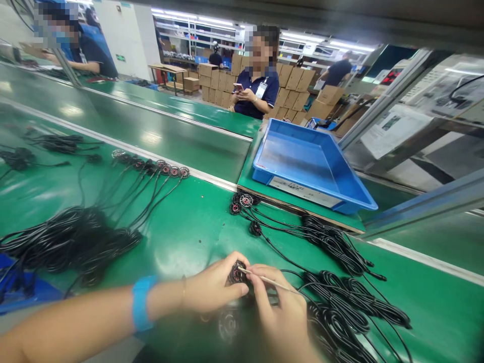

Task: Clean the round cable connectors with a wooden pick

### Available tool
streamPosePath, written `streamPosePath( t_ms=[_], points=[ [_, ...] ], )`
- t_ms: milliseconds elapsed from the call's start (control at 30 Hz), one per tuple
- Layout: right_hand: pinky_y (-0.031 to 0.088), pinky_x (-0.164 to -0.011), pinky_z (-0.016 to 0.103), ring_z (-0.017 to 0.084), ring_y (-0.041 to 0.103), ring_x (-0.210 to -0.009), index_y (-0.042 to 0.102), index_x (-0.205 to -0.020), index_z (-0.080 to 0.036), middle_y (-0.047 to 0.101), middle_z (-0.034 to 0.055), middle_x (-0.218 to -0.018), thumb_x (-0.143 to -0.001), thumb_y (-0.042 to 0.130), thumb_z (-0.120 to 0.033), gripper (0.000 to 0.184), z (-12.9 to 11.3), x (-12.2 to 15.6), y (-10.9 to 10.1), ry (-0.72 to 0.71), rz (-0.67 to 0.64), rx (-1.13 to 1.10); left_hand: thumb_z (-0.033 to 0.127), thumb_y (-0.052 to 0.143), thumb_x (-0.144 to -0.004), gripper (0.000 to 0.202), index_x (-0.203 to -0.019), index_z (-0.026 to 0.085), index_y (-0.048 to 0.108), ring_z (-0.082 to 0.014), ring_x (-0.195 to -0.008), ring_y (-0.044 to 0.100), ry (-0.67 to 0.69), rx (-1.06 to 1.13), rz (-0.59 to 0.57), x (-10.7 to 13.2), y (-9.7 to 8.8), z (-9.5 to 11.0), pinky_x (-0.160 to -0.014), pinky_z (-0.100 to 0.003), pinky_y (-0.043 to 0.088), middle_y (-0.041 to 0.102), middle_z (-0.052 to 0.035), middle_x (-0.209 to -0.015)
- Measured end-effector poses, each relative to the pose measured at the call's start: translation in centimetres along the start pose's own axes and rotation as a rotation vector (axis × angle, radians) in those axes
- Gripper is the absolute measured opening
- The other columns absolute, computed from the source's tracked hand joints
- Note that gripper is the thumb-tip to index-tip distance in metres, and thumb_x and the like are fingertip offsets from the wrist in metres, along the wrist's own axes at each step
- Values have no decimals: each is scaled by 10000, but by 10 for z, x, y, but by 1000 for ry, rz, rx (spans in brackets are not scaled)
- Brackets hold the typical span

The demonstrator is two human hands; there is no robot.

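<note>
My left hand pinches a small round black part with a red centre, which has a black cable running off it. My right hand grips a thin pale stick whose tip touches that part. Both hands hover just above the green bench near its front edge. A blue band sits on my left wrist. To the right of my hands lie coiled black cable bundles.
A row of round parts on cables lies at left, with a big cable heap below. More round parts sit ahead. A blue tray stands at the back right. A person stands beyond the conveyor; cardboard boxes behind.
</note>
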State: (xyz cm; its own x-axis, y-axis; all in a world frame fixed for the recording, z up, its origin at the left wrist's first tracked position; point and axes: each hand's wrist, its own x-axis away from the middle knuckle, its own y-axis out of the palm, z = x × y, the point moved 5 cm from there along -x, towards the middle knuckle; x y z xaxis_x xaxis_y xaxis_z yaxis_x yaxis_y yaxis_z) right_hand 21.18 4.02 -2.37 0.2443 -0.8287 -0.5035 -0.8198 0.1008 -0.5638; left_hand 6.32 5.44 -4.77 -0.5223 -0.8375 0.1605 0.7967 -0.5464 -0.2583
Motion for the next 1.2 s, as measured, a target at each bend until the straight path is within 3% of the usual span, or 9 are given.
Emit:
streamPosePath(
  t_ms=[133,300,567,767,967,1200],
  points=[
    [536,-790,257,139,661,-898,587,-1012,-230,679,20,-948,-941,484,-106,176,0,-9,4,-117,-240,-74,214,559,-831,273,-1087,231,463,-168,-816,537,45,-84,-57,-1,2,3,-706,-267,409,592,12,-933],
    [513,-727,286,151,624,-828,568,-1010,-223,652,34,-904,-967,388,-100,223,-2,-16,9,-178,-476,-80,236,583,-799,189,-925,222,443,-159,-666,465,21,-250,-80,-1,5,1,-635,-274,363,459,52,-710],
    [509,-808,244,129,632,-907,587,-1017,-228,652,25,-961,-950,485,-116,165,0,-14,3,-53,-234,-236,227,554,-820,281,-1087,217,466,-177,-877,506,116,-80,-107,-2,3,-5,-820,-289,447,541,9,-930],
    [496,-792,258,129,618,-873,582,-994,-216,647,25,-942,-964,426,-109,192,-8,-20,7,-124,-413,-237,235,579,-796,225,-984,200,462,-187,-819,501,86,-177,-126,-2,5,-7,-783,-304,446,520,-5,-883],
    [489,-817,271,138,614,-914,567,-963,-233,625,17,-970,-900,527,-122,133,-12,-17,-9,26,-340,-296,274,566,-839,219,-1023,205,469,-190,-896,487,158,-57,-138,-1,2,-2,-832,-303,449,510,-4,-909],
    [494,-775,250,124,626,-870,577,-957,-245,652,-6,-934,-851,540,-60,217,-13,-11,1,-92,-342,-318,222,577,-833,172,-954,208,456,-177,-884,485,172,-37,-167,-2,2,-2,-846,-301,442,492,10,-872]
  ],
)
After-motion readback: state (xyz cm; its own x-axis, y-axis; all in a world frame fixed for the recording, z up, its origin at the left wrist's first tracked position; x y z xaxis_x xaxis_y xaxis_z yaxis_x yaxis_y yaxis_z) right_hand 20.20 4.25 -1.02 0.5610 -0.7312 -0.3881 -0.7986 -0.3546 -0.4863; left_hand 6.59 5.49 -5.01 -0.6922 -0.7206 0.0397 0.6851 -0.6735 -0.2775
